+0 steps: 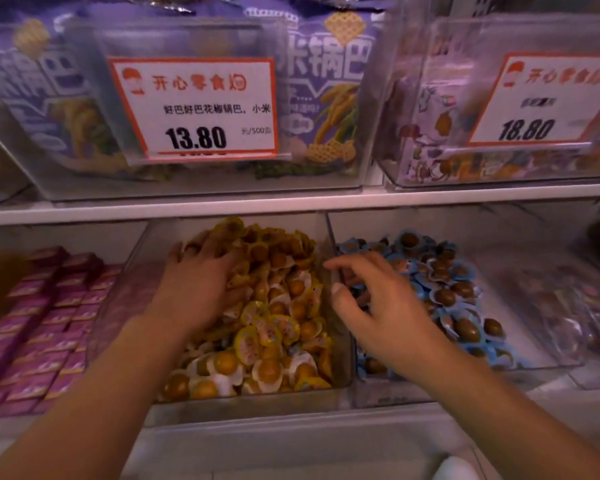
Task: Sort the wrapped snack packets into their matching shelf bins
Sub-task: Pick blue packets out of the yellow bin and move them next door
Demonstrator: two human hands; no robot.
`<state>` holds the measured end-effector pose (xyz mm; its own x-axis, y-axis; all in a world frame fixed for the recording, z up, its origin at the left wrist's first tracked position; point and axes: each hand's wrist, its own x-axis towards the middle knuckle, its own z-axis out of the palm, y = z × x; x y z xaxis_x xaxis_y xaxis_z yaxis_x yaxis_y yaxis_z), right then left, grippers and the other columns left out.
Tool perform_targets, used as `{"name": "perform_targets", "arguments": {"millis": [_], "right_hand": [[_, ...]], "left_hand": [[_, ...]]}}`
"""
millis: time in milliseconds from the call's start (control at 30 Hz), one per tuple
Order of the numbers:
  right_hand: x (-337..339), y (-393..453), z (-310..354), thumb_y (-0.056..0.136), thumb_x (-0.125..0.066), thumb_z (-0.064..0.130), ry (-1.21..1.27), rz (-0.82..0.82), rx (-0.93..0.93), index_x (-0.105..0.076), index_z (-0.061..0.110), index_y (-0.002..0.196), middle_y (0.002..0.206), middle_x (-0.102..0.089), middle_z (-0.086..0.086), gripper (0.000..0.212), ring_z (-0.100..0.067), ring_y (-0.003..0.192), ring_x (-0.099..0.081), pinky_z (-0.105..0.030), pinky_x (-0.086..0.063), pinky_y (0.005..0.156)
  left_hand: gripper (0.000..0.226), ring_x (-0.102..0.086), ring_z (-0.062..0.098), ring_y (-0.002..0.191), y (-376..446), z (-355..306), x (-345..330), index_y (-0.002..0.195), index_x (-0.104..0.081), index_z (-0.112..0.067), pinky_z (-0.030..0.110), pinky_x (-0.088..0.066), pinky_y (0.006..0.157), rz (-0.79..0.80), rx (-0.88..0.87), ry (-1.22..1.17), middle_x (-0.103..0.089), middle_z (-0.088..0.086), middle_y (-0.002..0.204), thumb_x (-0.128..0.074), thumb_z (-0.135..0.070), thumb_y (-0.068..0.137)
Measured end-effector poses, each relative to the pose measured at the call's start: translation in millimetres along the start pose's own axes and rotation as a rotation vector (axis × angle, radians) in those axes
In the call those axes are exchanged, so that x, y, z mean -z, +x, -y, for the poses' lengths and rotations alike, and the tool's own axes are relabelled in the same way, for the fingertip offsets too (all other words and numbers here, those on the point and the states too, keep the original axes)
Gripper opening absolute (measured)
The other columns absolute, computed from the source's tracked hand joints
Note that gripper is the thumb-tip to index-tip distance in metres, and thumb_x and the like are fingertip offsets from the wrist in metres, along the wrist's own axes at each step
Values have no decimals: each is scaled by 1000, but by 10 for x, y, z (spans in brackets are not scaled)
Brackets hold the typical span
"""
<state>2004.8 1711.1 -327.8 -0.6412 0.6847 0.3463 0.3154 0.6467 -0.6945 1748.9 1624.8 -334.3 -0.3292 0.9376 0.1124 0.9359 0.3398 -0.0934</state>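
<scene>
A clear bin [243, 400] in the middle of the lower shelf is full of yellow-wrapped egg packets [278, 327]. My left hand [198, 278] lies palm down on that pile at its left rear, fingers spread over the packets. The clear bin to the right [388, 396] is full of blue-wrapped egg packets [447, 282]. My right hand [378, 306] hovers over the divider between the two bins, fingers spread and bent, fingertips down among the blue packets. Whether it holds one is hidden.
Pink boxed snacks [42, 323] fill the bin at the left. A further clear bin of wrapped packets [561, 306] stands at the right. The white shelf board [291, 202] overhead carries bins of purple bags [326, 98] with price cards [198, 109].
</scene>
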Motion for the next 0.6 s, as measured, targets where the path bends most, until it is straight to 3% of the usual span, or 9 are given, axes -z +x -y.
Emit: {"name": "perform_targets", "arguments": {"millis": [100,200,267,333,400,467,533,600], "right_hand": [[-33,-5,-13,87,-42,53,-20,-18,24,-55,43,122,114,-48,14,39,5,103,-51,-7,-45,79],[-57,4,-4,89,-46,43,-24,-51,32,-57,37,122,112,-49,10,35,1,98,-51,-6,-42,78],[-83,8,3,90,-47,38,-34,-74,41,-59,33,122,111,-50,7,34,-1,95,-51,-7,-41,77],[-93,4,11,90,-47,38,-34,-77,30,-59,33,122,110,-49,8,35,-2,95,-52,-10,-43,76],[-82,-5,15,90,-46,39,-36,-70,23,-58,35,123,109,-49,10,35,0,96,-52,-10,-43,76],[-65,-14,24,90,-44,41,-42,-58,27,-57,38,123,107,-48,12,35,0,96,-53,-11,-44,75],[-66,-18,22,89,-42,45,-42,-47,26,-56,40,122,107,-47,13,36,0,96,-53,-12,-45,75],[-65,-15,46,91,-43,44,-51,-35,11,-56,39,122,109,-48,11,34,0,97,-52,-14,-45,78]], "left_hand": [[75,-39,29,138,-113,12,113,144,-42,-38,49,-31,113,-75,-31,-186,-31,5,157,-49,-74,78],[65,-49,22,131,-333,-233,158,136,-48,-41,42,-42,108,-167,-288,-353,-42,-1,151,-47,-71,79],[48,-51,8,123,-408,-397,99,124,-55,-41,35,-45,104,65,-464,-441,-50,-14,139,-52,-64,83],[39,-54,3,112,-395,-458,-1,117,-60,-37,35,-46,98,308,-530,-455,-56,-19,123,-54,-61,87],[42,-54,5,112,-324,-406,-75,113,-62,-36,39,-37,108,373,-538,-350,-55,-20,120,-49,-67,87],[40,-51,3,117,-280,-300,-105,108,-62,-39,46,-11,121,339,-511,-215,-53,-21,120,-51,-68,83],[34,-50,3,118,-263,-186,-94,102,-63,-40,45,7,120,293,-480,-133,-52,-21,119,-60,-58,73],[36,-51,4,115,-248,-88,-38,98,-64,-40,40,12,117,258,-431,-73,-52,-20,115,-63,-54,65]]}}
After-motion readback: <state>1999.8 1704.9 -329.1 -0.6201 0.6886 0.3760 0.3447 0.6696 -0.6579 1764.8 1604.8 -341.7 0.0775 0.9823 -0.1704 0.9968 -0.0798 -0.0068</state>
